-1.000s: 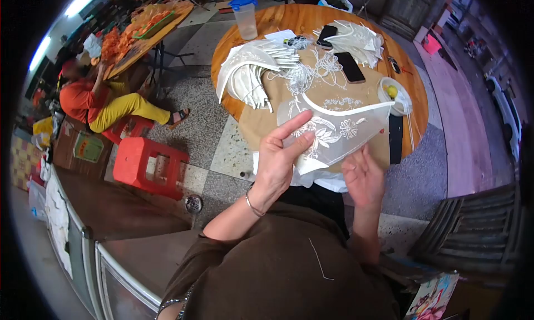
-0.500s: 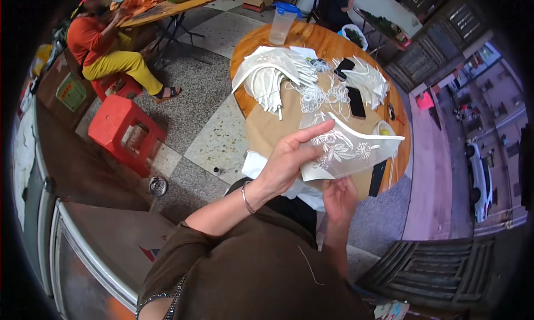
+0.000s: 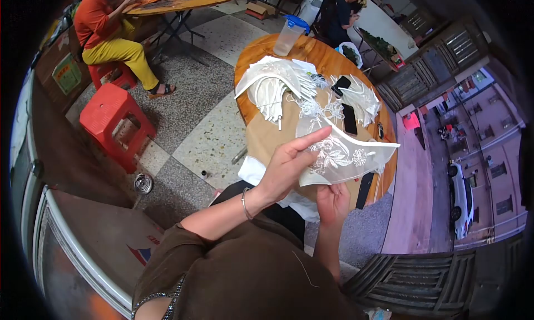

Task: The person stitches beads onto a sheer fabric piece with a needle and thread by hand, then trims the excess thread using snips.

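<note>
A sheer white embroidered fabric piece (image 3: 361,159) with leaf and flower stitching and a thick white edging is held up above the near side of the round table. My left hand (image 3: 286,167), a bracelet on its wrist, grips the left part of this fabric between thumb and fingers. Just below the lower edge my right hand (image 3: 334,202) has its fingertips drawn together; what they hold, if anything, is too small to tell. Behind the fabric lie a stack of similar white pieces (image 3: 272,86) and a tangle of white cord (image 3: 314,108).
On the wooden table (image 3: 250,58) are brown paper (image 3: 261,134), a dark phone (image 3: 349,120), a blue-lidded plastic jug (image 3: 289,36) and more white pieces (image 3: 364,103). Red stools (image 3: 114,120) stand at left, near a seated person (image 3: 103,31). Another person (image 3: 336,20) sits at the back.
The whole view has shifted and turned slightly. My left hand keeps its grip on the fabric. My right hand sits slightly lower, its fingers just under the fabric's edge.
</note>
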A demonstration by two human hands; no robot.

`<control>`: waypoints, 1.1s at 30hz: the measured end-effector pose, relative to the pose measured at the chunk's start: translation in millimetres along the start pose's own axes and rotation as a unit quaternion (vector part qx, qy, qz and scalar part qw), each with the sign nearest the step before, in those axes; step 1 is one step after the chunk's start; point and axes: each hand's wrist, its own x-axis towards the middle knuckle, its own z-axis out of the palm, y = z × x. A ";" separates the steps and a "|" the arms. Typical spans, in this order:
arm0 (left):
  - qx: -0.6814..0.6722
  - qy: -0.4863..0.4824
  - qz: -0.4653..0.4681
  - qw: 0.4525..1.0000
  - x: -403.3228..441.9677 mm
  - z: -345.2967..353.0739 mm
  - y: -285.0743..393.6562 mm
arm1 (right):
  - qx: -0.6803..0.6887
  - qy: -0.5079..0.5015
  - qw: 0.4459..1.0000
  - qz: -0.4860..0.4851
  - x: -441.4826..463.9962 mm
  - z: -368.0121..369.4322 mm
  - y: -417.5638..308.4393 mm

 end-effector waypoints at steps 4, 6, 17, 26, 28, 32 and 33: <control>0.114 -0.038 0.022 0.993 -0.9 7.5 -1.4 | -0.018 -0.010 1.000 -0.013 1.0 -12.6 -11.8; 0.163 -0.057 0.026 0.985 1.3 11.9 -3.3 | -0.062 -0.015 0.997 -0.036 0.1 -16.3 -17.6; 0.364 -0.222 -0.088 0.900 78.9 20.9 -5.0 | -0.089 -0.053 0.992 -0.068 52.6 -44.9 -49.7; 0.315 -0.079 -0.194 0.926 98.3 -16.7 -48.7 | -0.012 -0.054 0.998 -0.018 90.2 -76.5 -35.7; 0.306 -0.093 -0.155 0.935 92.1 -23.2 -58.3 | 0.012 -0.052 0.998 -0.026 90.6 -81.3 -27.4; 0.318 -0.016 -0.098 0.943 75.0 -20.1 -82.1 | 0.005 0.075 0.997 0.005 86.1 -87.5 -21.1; 0.331 -0.002 -0.089 0.940 71.6 -19.1 -85.0 | 0.014 0.091 0.996 0.007 83.3 -88.0 -18.6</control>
